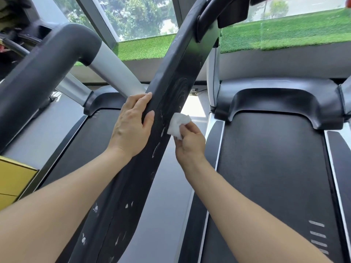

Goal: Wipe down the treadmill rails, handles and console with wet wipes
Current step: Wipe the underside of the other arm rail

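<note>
The wet wipe (pixel 178 125) is soft, light and floppy, so it is best held bunched by one end. It presses on the right edge of the black rail (pixel 171 92). The right hand (pixel 190 143) pinches it. The left hand (pixel 133 122) rests flat on the rail, fingers straight.

Crumpled white wet wipe (pixel 178 124) pinched at right fingertips (pixel 185 128), pressed against scuffed black treadmill rail (pixel 171 95), left fingers (pixel 146 103) lying along the rail's far side
</note>
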### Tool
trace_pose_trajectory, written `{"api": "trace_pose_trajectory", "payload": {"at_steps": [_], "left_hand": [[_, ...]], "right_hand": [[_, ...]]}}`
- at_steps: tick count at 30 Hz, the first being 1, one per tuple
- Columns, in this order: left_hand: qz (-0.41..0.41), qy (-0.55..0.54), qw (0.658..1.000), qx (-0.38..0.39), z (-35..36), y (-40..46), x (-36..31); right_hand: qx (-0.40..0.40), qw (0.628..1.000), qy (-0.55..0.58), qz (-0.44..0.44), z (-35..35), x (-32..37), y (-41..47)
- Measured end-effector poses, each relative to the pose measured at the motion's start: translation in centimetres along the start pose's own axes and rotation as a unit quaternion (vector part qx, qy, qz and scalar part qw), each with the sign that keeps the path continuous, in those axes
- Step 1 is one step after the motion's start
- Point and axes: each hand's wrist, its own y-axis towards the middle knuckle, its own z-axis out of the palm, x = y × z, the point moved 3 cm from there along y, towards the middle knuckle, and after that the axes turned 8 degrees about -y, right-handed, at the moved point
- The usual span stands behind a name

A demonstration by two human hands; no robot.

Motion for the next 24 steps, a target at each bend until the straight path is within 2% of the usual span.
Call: {"api": "trace_pose_trajectory", "payload": {"at_steps": [3, 6, 8, 11, 17, 24], "left_hand": [[0.000, -0.003, 1.000, -0.002, -0.1, 0.0, -0.1], [0.002, -0.007, 1.000, 0.000, -0.1, 0.0, 0.0], [0.001, -0.008, 1.000, 0.000, 0.0, 0.0, 0.0], [-0.004, -0.009, 1.000, 0.000, -0.1, 0.0, 0.0], [-0.001, -0.006, 1.000, 0.000, -0.1, 0.0, -0.1], [0.002, 0.002, 1.000, 0.004, 0.0, 0.0, -0.1]], "right_hand": [[-0.013, 0.994, 0.080, 0.080, 1.0, -0.5, 1.1], [-0.048, 0.995, -0.024, 0.082, 2.1, -0.4, 1.3], [-0.087, 0.985, -0.136, 0.060, 2.3, 0.0, 1.5], [-0.117, 0.967, -0.225, 0.000, 2.2, 0.3, 2.1], [-0.083, 0.923, -0.351, -0.132, 2.6, 0.8, 1.4], [-0.116, 0.912, -0.376, -0.115, 3.6, 3.5, 6.6]]}}
